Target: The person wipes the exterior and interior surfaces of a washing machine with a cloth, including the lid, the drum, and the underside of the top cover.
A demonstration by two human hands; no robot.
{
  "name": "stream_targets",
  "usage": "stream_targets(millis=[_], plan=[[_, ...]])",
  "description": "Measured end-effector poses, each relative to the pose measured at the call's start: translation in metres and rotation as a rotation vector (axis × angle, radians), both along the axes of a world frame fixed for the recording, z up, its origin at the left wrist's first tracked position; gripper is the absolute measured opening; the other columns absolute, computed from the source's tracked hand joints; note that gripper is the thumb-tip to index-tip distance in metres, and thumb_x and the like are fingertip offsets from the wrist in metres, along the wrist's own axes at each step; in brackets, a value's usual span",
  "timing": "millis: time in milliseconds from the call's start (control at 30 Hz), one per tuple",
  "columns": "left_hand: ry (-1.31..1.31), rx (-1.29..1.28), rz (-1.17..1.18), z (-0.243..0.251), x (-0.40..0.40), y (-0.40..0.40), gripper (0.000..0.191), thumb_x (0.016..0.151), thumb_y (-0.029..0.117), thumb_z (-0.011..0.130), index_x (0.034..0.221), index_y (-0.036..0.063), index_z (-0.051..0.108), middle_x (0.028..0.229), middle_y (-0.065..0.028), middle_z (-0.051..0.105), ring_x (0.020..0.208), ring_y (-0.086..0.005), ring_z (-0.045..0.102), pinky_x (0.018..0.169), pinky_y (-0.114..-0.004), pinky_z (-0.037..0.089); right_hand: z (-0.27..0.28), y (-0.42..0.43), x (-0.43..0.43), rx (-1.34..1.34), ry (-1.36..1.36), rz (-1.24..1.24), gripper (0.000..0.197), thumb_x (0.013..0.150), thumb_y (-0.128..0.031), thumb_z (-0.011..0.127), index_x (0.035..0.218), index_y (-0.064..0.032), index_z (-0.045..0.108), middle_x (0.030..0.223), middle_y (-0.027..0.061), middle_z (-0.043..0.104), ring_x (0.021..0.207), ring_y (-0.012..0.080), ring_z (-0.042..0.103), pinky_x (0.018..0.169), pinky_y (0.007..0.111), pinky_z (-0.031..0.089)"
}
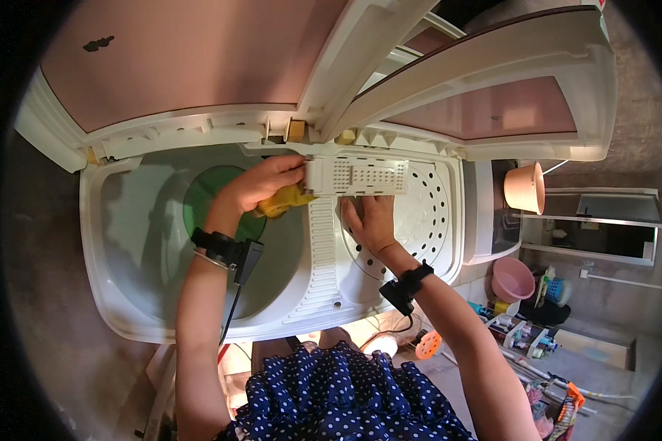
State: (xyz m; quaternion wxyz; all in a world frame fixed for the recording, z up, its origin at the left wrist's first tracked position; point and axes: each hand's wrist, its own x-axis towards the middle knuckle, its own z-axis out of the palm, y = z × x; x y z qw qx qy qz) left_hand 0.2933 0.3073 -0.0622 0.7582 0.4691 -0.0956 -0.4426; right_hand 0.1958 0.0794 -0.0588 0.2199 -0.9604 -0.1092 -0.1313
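Note:
Before me stands a white twin-tub washing machine [323, 325] with its lids raised. My left hand [265, 179] reaches over the wash tub [143, 237] and grips the left end of a white perforated plastic filter panel [364, 175]. A yellow cloth [284, 201] hangs beneath that hand, bunched near the palm. Below it, a green round pulsator [198, 193] shows at the tub's floor. My right hand [374, 220] is at the panel's lower edge, over the round spin-tub cover [433, 220] with holes; its fingertips are hidden under the panel, so its hold is unclear.
Two raised lids [198, 49] [485, 110] rise behind the tubs. An orange bucket [524, 188] hangs at the right, above a pink basin [513, 280]. Bottles fill a rack [521, 333] at the lower right. Cables run from both wrist devices.

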Motion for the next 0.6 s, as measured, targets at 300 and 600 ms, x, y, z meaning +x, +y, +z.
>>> stream_targets(millis=[300, 600], plan=[[-0.597, 0.414, 0.306, -0.002, 0.002, 0.004, 0.024, 0.085, 0.022, 0.064, 0.086, -0.0016, 0.062, 0.077, -0.0044, 0.060, 0.071, -0.0114, 0.052, 0.068, -0.027, 0.043, 0.003, 0.002, 0.002, 0.008, 0.000, -0.015, 0.033, 0.077, -0.021, 0.061, 0.104, -0.0026, 0.055, 0.100, 0.0174, 0.051, 0.096, 0.0349, 0.046, 0.086, 0.045, 0.033], [-0.183, 0.716, 0.002, -0.105, 0.011, 0.114, 0.035, 0.087, 0.036, 0.061, 0.096, 0.0029, 0.063, 0.086, -0.0062, 0.061, 0.081, -0.0157, 0.055, 0.073, -0.031, 0.045, -0.002, 0.005, 0.001, -0.016, 0.033, -0.014, 0.037, 0.080, -0.014, 0.059, 0.115, -0.0033, 0.053, 0.113, 0.0189, 0.048, 0.102, 0.0376, 0.044, 0.091, 0.046, 0.033]])
